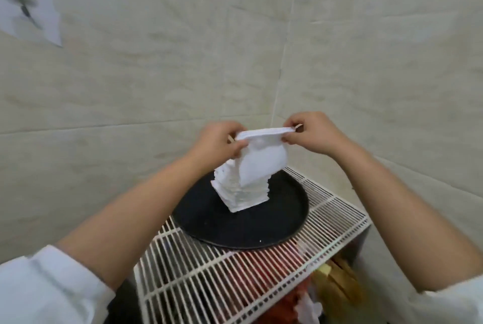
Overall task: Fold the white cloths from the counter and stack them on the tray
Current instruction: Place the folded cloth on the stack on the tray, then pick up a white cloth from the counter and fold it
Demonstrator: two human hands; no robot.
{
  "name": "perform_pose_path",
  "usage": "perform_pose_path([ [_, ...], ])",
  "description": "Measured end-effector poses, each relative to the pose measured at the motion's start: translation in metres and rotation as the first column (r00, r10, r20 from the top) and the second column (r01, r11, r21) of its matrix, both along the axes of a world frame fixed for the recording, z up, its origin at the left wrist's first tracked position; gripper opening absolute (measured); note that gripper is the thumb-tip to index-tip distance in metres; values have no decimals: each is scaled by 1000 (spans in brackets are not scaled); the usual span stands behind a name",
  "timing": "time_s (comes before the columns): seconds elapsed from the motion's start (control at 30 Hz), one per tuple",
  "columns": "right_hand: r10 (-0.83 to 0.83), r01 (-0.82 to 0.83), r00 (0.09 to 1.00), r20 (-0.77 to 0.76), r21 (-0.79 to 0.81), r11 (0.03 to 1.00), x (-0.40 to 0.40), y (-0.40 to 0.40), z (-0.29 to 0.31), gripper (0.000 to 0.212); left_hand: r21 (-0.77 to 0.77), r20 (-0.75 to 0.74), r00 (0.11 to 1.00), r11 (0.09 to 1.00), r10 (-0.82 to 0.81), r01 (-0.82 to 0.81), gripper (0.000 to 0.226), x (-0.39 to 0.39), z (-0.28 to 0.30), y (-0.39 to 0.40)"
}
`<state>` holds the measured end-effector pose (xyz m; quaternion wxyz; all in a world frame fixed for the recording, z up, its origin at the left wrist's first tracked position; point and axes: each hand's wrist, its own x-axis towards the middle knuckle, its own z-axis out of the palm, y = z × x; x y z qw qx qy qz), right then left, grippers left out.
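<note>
Fingers [239, 147] of the left hand [217, 144] pinch one top corner of a white cloth [261, 159]; the right hand [312, 132] pinches the opposite corner, fingertips and thumb nipped on the hem. Both hands grasping, nothing released.

Cloth hangs in the air between them, top edge pulled fairly taut, body drooping and curling below. Looks thin, limp, very light; no stiffness of its own, so it needs holding at the corners or along an edge to keep shape. Probably not slippery. Not fragile.

It hangs directly above a tall stack of folded cloths [241, 193], which leans slightly on a round black tray [235, 232]. The lean suggests a gentle, centred set-down.

Tray rests on a white wire rack [209, 276]. Tiled wall [156, 75] behind. No counter in view.
</note>
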<state>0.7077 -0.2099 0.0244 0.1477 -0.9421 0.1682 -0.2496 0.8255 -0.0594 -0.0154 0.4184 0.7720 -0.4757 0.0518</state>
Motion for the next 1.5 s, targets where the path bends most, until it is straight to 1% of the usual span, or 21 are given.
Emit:
perform_pose_path([
  [0.07,53,-50,997,47,-50,997,32,-38,0,15,-34,61,988,989,143,-141,20,15,12,-32],
  [0.13,108,-96,989,102,-118,988,61,-65,-4,18,-27,134,955,965,263,-262,27,29,17,-55],
  [0.2,157,-140,980,118,-144,980,87,-89,-18,20,13,179,929,944,323,-331,28,40,7,-73],
  [0.27,232,-222,969,84,-118,968,106,-103,-45,20,98,197,926,933,322,-345,29,47,-12,-78],
  [0.37,366,-367,930,-27,-63,928,115,-118,-89,20,281,254,927,896,278,-345,31,44,-41,-75],
  [0.43,419,-421,905,-72,-6,907,110,-123,-108,16,321,288,925,884,249,-339,30,38,-52,-71],
  [0.53,483,-482,868,-117,41,875,105,-128,-124,17,347,282,930,879,234,-326,30,31,-60,-72],
  [0.67,531,-528,818,-222,79,846,102,-131,-125,22,380,257,932,860,255,-340,39,26,-62,-74],
  [0.77,502,-504,814,-291,76,860,95,-133,-115,23,440,291,923,822,251,-362,44,17,-61,-73],
  [0.83,474,-485,822,-317,47,873,89,-125,-104,27,464,336,896,778,289,-425,46,11,-55,-65],
  [0.93,447,-478,834,-325,-18,878,82,-94,-83,37,426,399,831,724,388,-542,43,-1,-41,-41],
  [1.0,503,-539,817,-281,-63,840,78,-54,-67,37,399,474,761,662,443,-634,40,-13,-30,-9],
  [1.03,547,-584,796,-260,-88,807,76,-28,-60,36,380,501,723,630,476,-678,39,-21,-26,14],
  [1.1,636,-669,739,-221,-137,730,71,27,-49,35,350,519,650,556,555,-754,36,-40,-20,64],
  [1.13,683,-712,701,-205,-153,685,67,63,-46,35,342,520,603,499,605,-796,35,-55,-18,97],
  [1.2,767,-789,614,-186,-187,586,53,140,-41,36,356,529,502,358,684,-863,34,-90,-20,167],
  [1.27,828,-841,534,-172,-212,498,34,217,-38,37,384,553,416,222,722,-896,33,-129,-25,234],
  [1.33,894,-903,418,-162,-186,388,5,304,-38,38,387,575,304,74,760,-919,32,-180,-31,311],
  [1.4,944,-949,295,-149,-161,271,-31,392,-41,39,357,571,152,-77,807,-931,31,-238,-40,389],
  [1.43,957,-960,252,-143,-158,229,-47,427,-43,40,350,558,80,-147,826,-925,32,-264,-43,421],
  [1.5,981,-982,138,-136,-150,117,-87,507,-50,41,363,542,-70,-308,837,-879,35,-327,-48,487],
])
